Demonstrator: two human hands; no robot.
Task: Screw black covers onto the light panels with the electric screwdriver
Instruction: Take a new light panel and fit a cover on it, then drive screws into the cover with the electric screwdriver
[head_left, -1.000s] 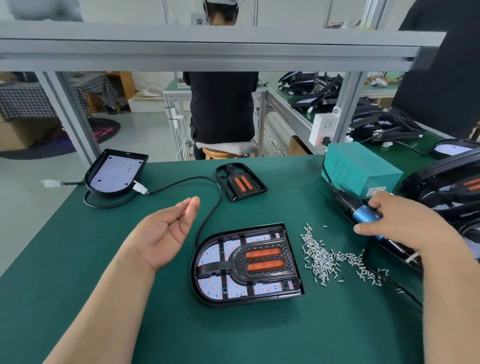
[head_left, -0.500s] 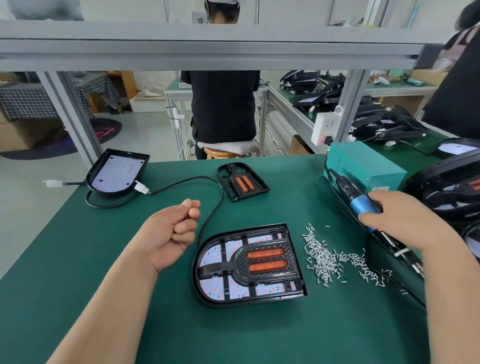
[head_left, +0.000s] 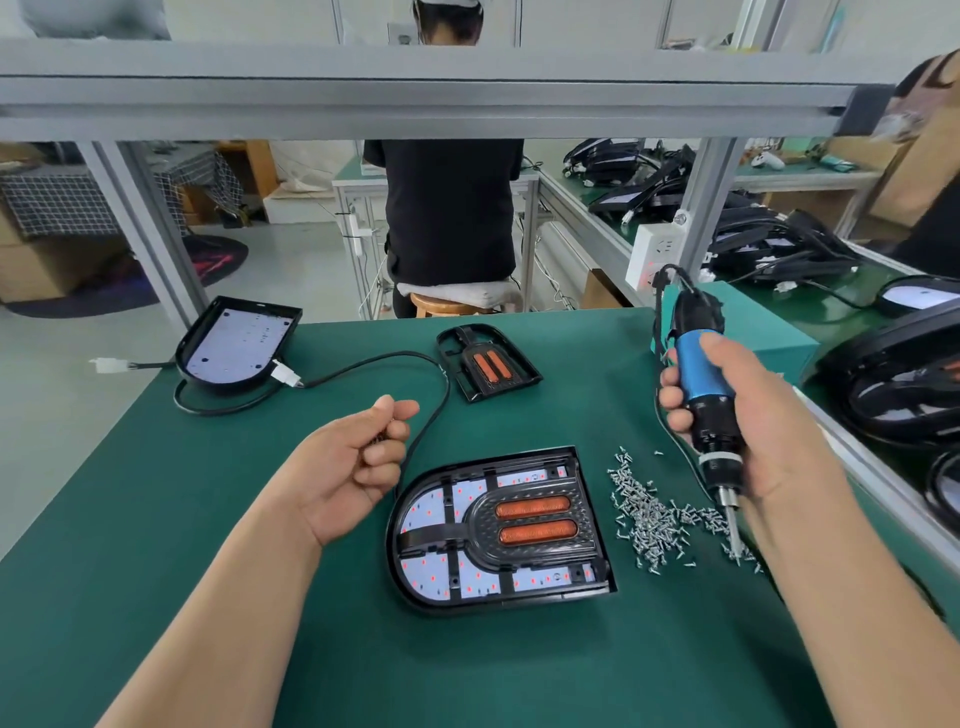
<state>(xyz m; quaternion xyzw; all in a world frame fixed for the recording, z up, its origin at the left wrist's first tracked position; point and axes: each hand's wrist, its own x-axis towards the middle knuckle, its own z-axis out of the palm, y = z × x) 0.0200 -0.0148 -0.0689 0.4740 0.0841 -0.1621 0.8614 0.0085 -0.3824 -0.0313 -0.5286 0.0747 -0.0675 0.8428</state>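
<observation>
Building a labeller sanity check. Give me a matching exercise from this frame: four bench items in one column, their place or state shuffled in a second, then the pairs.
1. electric screwdriver
2. screws
3. loose black cover
4. bare light panel

A. far left corner of the table, no cover on it
B. scattered right of the covered panel
C. gripped in the right hand, bit pointing down
D. lying alone at the far middle of the table

Pairs: 1-C, 2-B, 3-D, 4-A

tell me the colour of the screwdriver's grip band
Blue, on the electric screwdriver in the right hand; head view.
</observation>
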